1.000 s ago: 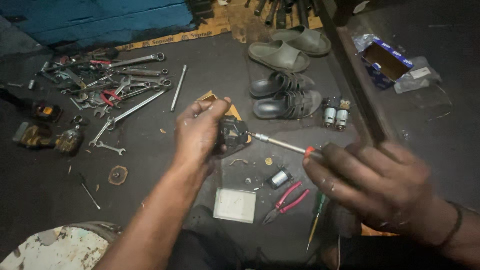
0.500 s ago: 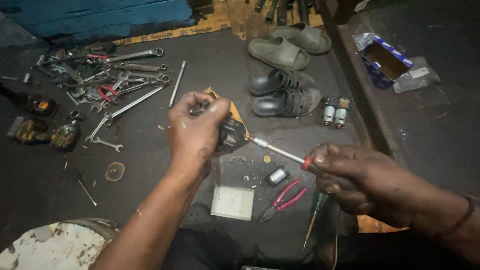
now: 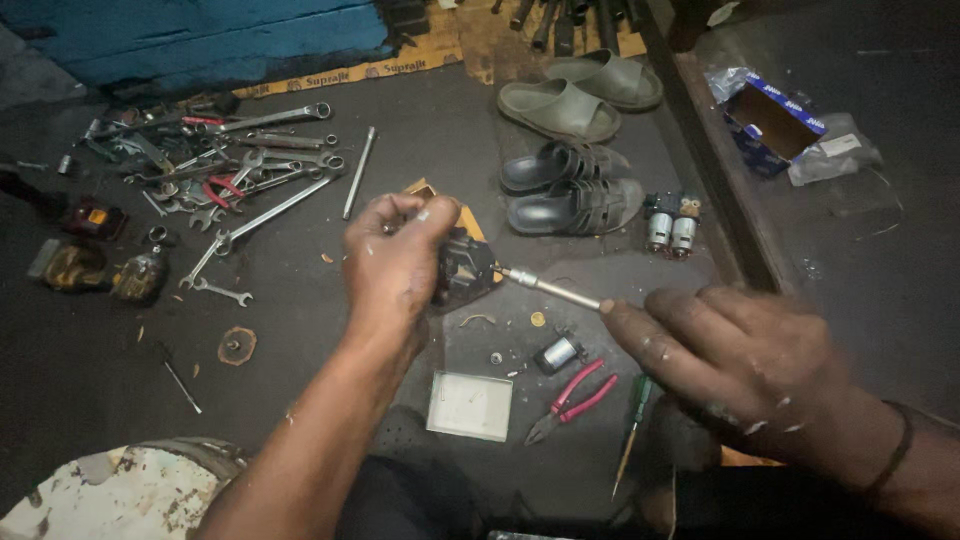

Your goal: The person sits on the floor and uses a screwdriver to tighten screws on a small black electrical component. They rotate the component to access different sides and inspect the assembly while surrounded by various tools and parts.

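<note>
Left hand closed around a small dark motor housing, fingers wrapped over its top, holding it just above the dark floor. Right hand curled shut on the handle end of a screwdriver; handle hidden under the fingers, only the bright shaft shows. Shaft long axis runs from the right hand up and left, tip meeting the right face of the housing (seating in a screw head cannot be told). Housing thus lies left of the right hand, along the shaft line. Relative to the housing: pink-handled pliers below right, pale square plate directly below, spanner pile upper left, sandals upper right.
</note>
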